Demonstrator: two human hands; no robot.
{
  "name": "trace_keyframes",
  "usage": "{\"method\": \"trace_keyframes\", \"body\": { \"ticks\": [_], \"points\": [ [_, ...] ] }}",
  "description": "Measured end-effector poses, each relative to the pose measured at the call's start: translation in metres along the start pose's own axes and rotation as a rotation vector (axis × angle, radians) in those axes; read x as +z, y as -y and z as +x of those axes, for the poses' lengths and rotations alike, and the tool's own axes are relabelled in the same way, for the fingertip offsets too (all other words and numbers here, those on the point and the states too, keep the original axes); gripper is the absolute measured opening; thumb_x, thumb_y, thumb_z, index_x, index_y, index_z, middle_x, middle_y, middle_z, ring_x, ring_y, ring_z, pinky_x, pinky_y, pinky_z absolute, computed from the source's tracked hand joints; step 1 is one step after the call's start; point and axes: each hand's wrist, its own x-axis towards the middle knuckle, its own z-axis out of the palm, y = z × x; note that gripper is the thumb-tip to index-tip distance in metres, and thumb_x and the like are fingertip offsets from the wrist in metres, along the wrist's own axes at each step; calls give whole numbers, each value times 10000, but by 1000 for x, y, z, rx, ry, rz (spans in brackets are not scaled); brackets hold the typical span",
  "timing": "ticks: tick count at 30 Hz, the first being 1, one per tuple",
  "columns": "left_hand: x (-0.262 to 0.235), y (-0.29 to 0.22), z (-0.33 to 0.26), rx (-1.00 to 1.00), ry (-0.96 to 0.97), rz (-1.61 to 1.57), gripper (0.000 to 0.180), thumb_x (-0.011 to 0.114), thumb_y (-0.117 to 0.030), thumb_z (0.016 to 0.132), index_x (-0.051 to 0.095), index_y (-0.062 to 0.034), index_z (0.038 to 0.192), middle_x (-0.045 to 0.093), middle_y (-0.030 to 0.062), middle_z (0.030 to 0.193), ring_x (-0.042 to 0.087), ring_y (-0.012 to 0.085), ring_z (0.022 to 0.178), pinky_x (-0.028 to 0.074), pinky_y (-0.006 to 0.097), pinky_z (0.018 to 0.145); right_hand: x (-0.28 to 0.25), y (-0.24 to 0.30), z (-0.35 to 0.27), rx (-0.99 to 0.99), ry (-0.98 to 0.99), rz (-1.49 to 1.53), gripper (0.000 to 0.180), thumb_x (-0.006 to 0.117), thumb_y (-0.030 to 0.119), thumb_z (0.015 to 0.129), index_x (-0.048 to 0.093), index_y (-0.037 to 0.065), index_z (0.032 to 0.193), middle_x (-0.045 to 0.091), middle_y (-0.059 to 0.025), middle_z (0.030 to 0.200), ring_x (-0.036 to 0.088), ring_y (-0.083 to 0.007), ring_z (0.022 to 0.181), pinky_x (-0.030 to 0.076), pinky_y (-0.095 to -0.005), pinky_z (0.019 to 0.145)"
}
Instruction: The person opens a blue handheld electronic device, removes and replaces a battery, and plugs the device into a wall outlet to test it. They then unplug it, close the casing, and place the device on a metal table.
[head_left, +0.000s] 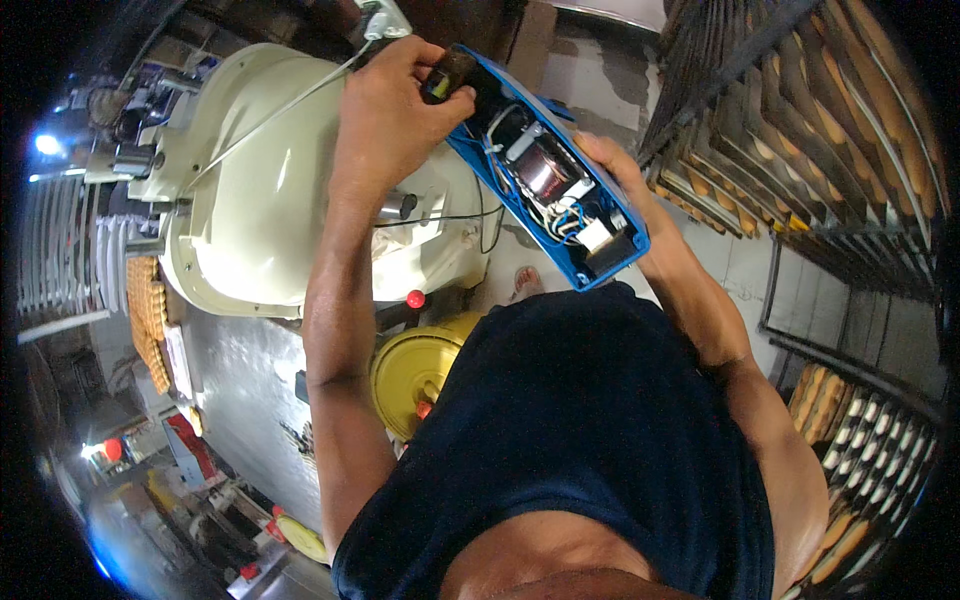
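Observation:
A long blue housing (545, 225) is tilted in front of me, its open side showing a copper-coloured coil (553, 178), bundled blue and white wires (565, 217) and a white connector block (597, 236). My right hand (622, 172) is closed round the housing's right side, its fingers partly hidden behind it. At the upper end, the thumb and fingers of my left hand (400, 110) pinch a dark part with a yellow-green patch (447, 80). Whether that part is fixed to the housing I cannot tell.
A big cream-coloured machine (265, 190) stands at the left, crossed by a white cable (275, 118). Below it are a metal table (245, 390) and a yellow lid (405, 385). Racks of trays with elongated bread (800, 110) fill the right. A black cord (450, 218) hangs near the housing.

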Motion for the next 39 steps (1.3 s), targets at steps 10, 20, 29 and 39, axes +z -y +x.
{"method": "trace_keyframes", "body": {
  "ticks": [10,20,29,39],
  "points": [
    [0,2,-6,24,-59,66,378,810,-187,729,648,-25,1031,682,128,846,664,213,765,541,335,730,7,-5,2,45,-122,57,605,622,463,894,581,-27,1247,717,-163,1030,731,-202,810,616,-308,713],
    [3,3,-8,25,-3,23,413,797,-186,758,632,2,1087,693,164,916,681,263,837,542,355,787,-8,-11,9,-15,38,40,583,623,438,905,581,-42,1233,714,-175,1026,733,-211,805,622,-320,718],
    [12,2,-3,3,46,113,420,804,-250,774,643,-31,1094,703,131,912,679,222,841,546,339,780,-2,-8,2,16,-68,134,567,649,436,895,583,1,1252,701,-170,1089,727,-219,853,614,-339,772],
    [36,23,3,-138,158,82,409,774,-261,757,659,-7,1055,717,132,888,694,213,812,541,342,760,-19,-10,9,213,-102,377,462,682,421,871,674,38,1130,730,-170,988,738,-251,794,631,-377,695]
  ]
}}
